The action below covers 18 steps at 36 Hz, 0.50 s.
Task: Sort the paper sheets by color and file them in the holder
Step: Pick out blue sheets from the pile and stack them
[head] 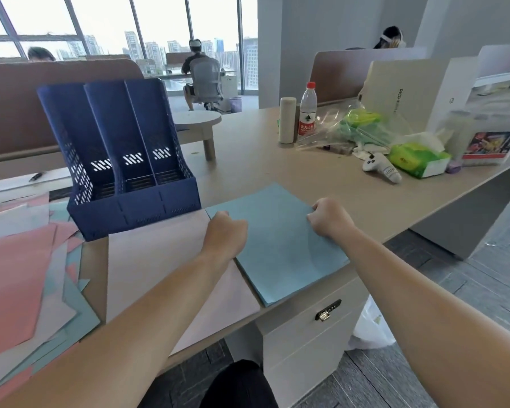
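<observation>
Both hands curled on a stack of blue sheets (280, 245) at the desk (277, 160) edge, just right of the navy three-slot holder (124, 160): left hand (226, 231) gripping its left edge, right hand (330, 217) pinching its far right corner. Beside the holder's front, a pale pink stack (165, 269); left of the holder, a loose heap of mixed sheets (27, 278), slots seemingly unfilled

A water bottle (307, 108) with a red cap is standing upright on the surface (248, 148), just beside a beige cylinder (287, 119). Crumpled clear plastic bags (351, 128) are lying next to them. A white controller (379, 168) is resting near a green tissue pack (418, 159). A pen (37, 176) is lying at the far left. Under the surface, a drawer cabinet (304, 328) with a lock is standing.
</observation>
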{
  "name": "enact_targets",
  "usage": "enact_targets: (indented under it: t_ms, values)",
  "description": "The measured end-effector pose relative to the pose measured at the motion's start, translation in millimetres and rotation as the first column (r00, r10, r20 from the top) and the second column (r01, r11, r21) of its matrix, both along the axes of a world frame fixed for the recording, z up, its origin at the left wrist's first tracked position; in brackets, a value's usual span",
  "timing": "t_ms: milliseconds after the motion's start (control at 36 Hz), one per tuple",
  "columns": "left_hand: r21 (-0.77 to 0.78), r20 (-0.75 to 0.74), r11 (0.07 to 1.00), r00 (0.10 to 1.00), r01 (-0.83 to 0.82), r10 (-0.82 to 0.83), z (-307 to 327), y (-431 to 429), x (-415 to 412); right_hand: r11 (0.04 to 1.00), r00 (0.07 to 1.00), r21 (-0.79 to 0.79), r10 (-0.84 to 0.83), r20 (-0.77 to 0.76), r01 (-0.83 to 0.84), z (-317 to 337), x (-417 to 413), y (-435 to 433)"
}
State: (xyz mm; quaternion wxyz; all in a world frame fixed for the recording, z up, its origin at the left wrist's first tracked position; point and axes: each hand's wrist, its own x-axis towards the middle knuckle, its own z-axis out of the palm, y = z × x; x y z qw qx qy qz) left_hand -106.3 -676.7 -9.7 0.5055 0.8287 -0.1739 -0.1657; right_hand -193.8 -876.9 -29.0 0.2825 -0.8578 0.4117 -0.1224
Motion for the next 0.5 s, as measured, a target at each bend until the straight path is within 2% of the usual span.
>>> enact_targets:
  t_ms: [278,500]
  values:
    - [-0.015,0.05,0.998,0.997,0.057,-0.056,11.1,8.3,-4.1,0.985,0.999,-0.172,-0.031,-0.043,0.023,16.3,-9.5,34.5]
    - [-0.048,0.06,0.995,0.995,0.086,-0.083,32.9,61.4,-9.8,0.987,0.985,-0.091,0.144,0.097,-0.135,42.4,3.0,114.1]
